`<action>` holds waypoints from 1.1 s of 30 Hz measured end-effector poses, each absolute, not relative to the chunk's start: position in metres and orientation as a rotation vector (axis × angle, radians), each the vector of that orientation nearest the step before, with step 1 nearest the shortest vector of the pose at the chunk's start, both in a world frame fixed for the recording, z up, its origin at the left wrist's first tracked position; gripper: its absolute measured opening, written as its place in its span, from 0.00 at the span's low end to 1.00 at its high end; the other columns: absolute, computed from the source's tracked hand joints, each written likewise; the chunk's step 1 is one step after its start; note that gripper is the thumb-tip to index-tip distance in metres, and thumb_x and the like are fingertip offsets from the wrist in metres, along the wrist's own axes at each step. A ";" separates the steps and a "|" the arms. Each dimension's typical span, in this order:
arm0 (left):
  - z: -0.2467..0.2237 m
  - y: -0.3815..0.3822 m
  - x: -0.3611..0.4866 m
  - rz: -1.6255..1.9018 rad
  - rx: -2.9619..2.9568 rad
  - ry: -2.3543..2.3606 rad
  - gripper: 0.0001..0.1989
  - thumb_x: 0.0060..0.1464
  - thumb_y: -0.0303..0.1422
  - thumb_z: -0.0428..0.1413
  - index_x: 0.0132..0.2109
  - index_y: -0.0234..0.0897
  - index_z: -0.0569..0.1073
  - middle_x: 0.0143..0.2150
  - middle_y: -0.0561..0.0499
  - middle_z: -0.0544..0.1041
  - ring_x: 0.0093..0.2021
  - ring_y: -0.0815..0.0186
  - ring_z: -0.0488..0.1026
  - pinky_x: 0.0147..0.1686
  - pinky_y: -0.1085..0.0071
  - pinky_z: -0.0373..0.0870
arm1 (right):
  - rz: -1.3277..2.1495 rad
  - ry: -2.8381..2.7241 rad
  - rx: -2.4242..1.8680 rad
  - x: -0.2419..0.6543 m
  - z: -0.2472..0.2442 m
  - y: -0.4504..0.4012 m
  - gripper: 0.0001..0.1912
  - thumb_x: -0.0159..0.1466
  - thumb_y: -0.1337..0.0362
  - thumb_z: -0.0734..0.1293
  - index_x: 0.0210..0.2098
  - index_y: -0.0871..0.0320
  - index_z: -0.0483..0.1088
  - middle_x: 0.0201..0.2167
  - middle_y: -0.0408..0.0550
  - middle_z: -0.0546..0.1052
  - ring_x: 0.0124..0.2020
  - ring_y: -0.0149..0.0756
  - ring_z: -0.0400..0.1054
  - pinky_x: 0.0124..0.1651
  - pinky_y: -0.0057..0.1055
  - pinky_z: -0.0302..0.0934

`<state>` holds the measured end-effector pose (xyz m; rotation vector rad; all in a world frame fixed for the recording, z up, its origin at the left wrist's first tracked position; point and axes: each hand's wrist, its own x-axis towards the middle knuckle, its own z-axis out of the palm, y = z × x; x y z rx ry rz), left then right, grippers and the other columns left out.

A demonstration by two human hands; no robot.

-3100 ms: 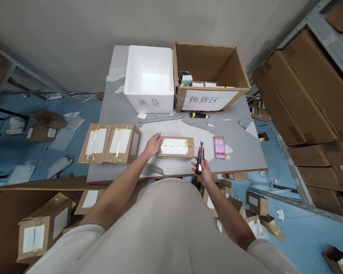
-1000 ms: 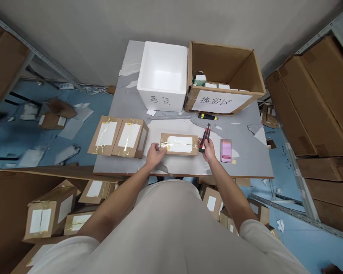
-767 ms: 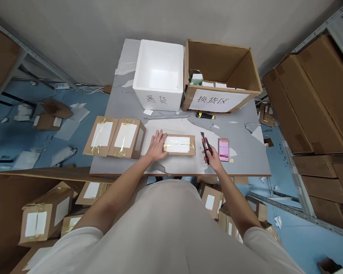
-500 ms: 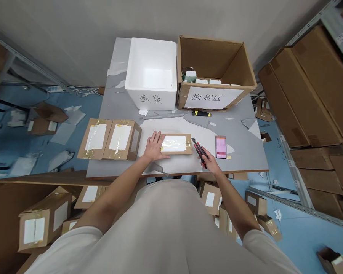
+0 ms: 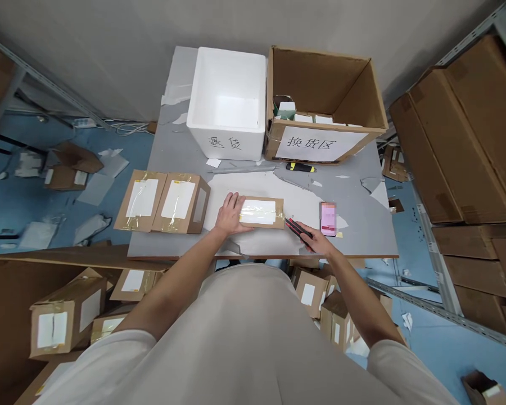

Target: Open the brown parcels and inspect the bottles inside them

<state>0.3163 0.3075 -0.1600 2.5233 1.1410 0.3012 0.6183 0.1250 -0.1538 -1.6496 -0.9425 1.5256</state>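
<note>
A small, flat cardboard box [image 5: 280, 209] with a white label and clear tape lies in front of me on the table. My left hand [image 5: 231, 215] grips its left end, thumb along the near side and fingers toward the far side. In my right hand [image 5: 317, 239] is a red and black box cutter [image 5: 297, 228], pointing left. Its tip is at the right end of the box; whether it touches the tape I cannot tell. A phone with a pink screen [image 5: 328, 219] lies just right of that hand.
Two taped cartons [image 5: 177, 203] stand at the table's left. Behind are a white foam box [image 5: 225, 143] and an open carton [image 5: 329, 62] holding small boxes. A yellow and black cutter [image 5: 301, 167] lies before them. Shelving with cartons [image 5: 459, 135] rises at right.
My right hand has swung the box cutter to a flatter angle, bringing its tip to the box's right end. My left hand stays on the box. The camera view has shifted slightly.
</note>
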 end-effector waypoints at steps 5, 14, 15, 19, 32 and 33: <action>-0.161 0.306 0.315 0.284 2.518 1.157 0.57 0.32 0.54 0.64 0.65 0.34 0.52 0.66 0.34 0.53 0.67 0.41 0.43 0.57 0.50 0.60 | 1.611 -0.997 -1.686 0.621 -0.147 0.120 0.37 0.59 0.49 0.66 0.65 0.51 0.55 0.21 0.39 0.69 0.14 0.24 0.56 0.14 0.23 0.51; -0.154 0.305 0.314 0.144 2.540 1.176 0.55 0.37 0.55 0.61 0.67 0.34 0.50 0.68 0.36 0.51 0.68 0.43 0.42 0.51 0.52 0.67 | 1.623 -0.936 -1.712 0.614 -0.138 0.101 0.38 0.59 0.47 0.66 0.65 0.51 0.55 0.20 0.39 0.68 0.13 0.24 0.55 0.14 0.23 0.52; -0.154 0.305 0.314 0.145 2.540 1.175 0.55 0.37 0.55 0.61 0.67 0.34 0.50 0.68 0.36 0.51 0.68 0.42 0.42 0.50 0.52 0.67 | 1.607 -0.911 -1.715 0.611 -0.139 0.098 0.39 0.58 0.46 0.66 0.65 0.51 0.55 0.20 0.39 0.68 0.13 0.24 0.55 0.14 0.23 0.51; -0.155 0.306 0.313 0.176 2.517 1.145 0.57 0.34 0.55 0.62 0.67 0.34 0.50 0.68 0.35 0.50 0.68 0.41 0.41 0.51 0.50 0.66 | 1.577 -0.859 -1.696 0.600 -0.144 0.081 0.40 0.57 0.46 0.66 0.65 0.52 0.55 0.21 0.39 0.69 0.12 0.24 0.54 0.13 0.24 0.50; -0.178 0.304 0.276 0.517 2.171 1.085 0.68 0.31 0.52 0.67 0.69 0.33 0.36 0.70 0.30 0.33 0.69 0.42 0.31 0.63 0.45 0.46 | 0.937 -0.493 -1.586 0.577 -0.168 0.115 0.22 0.51 0.52 0.73 0.39 0.55 0.65 0.33 0.45 0.75 0.29 0.32 0.70 0.29 0.29 0.66; -0.184 0.301 0.271 0.530 2.087 1.122 0.67 0.32 0.50 0.67 0.69 0.34 0.36 0.70 0.31 0.37 0.69 0.43 0.36 0.63 0.47 0.48 | 0.940 -0.466 -1.553 0.570 -0.173 0.124 0.22 0.50 0.52 0.73 0.39 0.54 0.65 0.38 0.47 0.76 0.34 0.34 0.72 0.32 0.30 0.67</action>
